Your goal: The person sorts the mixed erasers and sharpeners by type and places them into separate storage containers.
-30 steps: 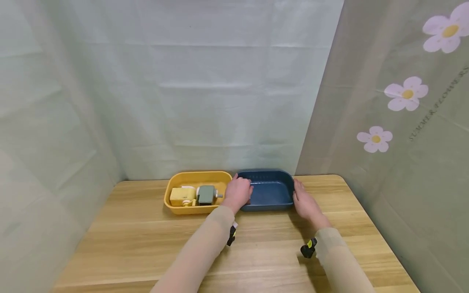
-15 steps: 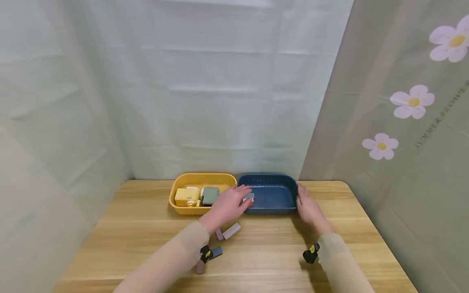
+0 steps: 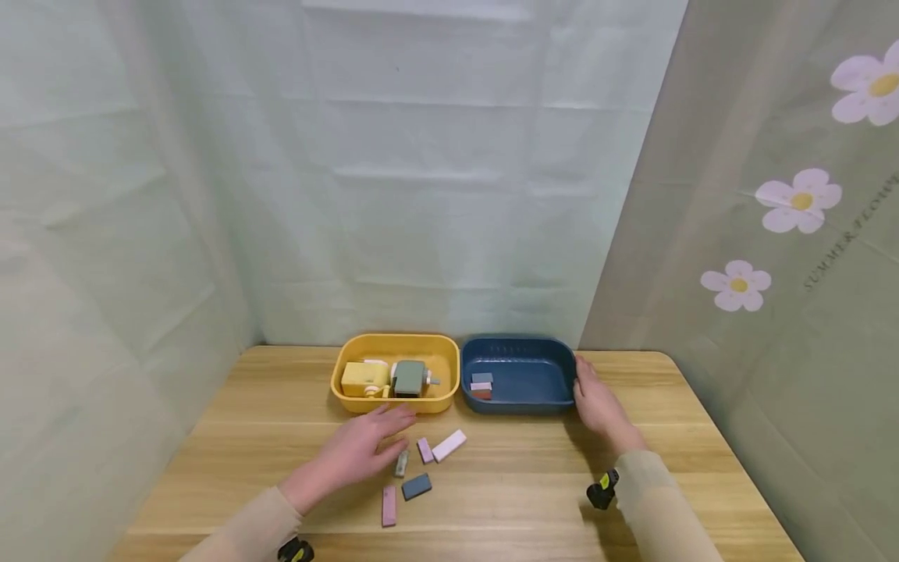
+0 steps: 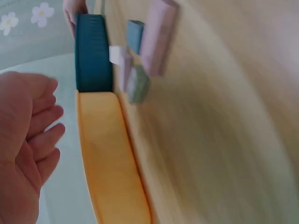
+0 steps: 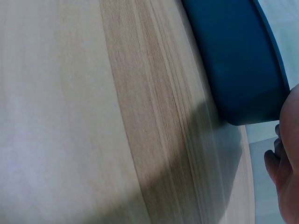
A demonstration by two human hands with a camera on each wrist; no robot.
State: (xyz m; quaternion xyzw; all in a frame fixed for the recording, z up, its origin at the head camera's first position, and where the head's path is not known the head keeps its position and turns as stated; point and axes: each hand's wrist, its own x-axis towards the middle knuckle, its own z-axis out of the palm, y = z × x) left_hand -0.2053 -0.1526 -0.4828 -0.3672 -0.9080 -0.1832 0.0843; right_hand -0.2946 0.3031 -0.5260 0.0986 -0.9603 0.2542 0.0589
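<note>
My left hand (image 3: 354,449) hovers over the table in front of the yellow bin (image 3: 340,402), its fingers loosely extended and holding nothing. Close to its fingertips lie several small blocks: a grey-green block (image 3: 401,464), a dark blue block (image 3: 417,486), a short pink block (image 3: 424,450), a pale pink block (image 3: 449,445) and a longer mauve block (image 3: 389,506). My right hand (image 3: 600,406) rests with straight fingers against the right end of the dark blue bin (image 3: 520,407). Inside that bin, at its left end, are a blue-grey block (image 3: 481,378), a pale block (image 3: 481,386) and a reddish block (image 3: 481,395).
In the yellow bin sit a yellow boxy object (image 3: 364,379) and a grey-green boxy object (image 3: 409,378) with a small shaft. Both bins stand side by side at the back of the wooden table (image 3: 520,499), before a hanging cloth (image 3: 435,234).
My left hand has come out of the blue bin and moved left and toward me, fingers opening. Blocks in the bin and on the table have come into sight. My right hand stays at the bin.
</note>
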